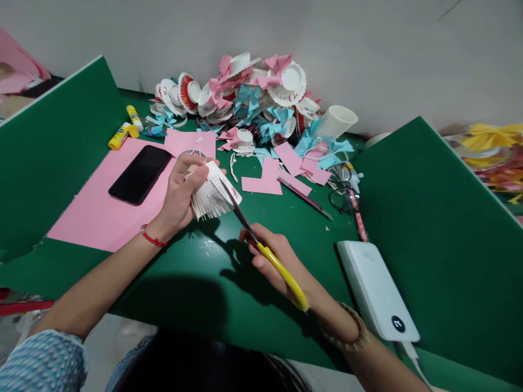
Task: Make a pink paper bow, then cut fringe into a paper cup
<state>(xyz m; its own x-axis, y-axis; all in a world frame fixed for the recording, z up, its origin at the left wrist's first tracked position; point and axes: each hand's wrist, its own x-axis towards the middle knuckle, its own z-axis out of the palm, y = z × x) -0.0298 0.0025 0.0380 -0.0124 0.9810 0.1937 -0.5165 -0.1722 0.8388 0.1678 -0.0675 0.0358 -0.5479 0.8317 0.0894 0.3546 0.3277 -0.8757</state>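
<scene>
My left hand (183,185) is closed on a white printed paper cup piece (216,190), thumb on top. Its lower edge is cut into a fringe of narrow strips. In my right hand (273,256) is a pair of scissors with yellow handles (284,275). The scissor blades (235,204) lie at the right part of the paper piece, pointing up and left. Some fingers of my right hand are hidden behind the handles. Below my left hand lies a large pink paper sheet (93,212) with a black phone (140,174) on it.
Yellow glue sticks (119,136) lie at the left. Behind is a pile of fringed cups with pink and blue bows (249,103), beside stacked paper cups (337,121). Pink paper pieces (261,185), a utility knife (304,198), glasses (341,188) and a white power bank (376,288) lie right. Green partitions (441,239) flank the desk.
</scene>
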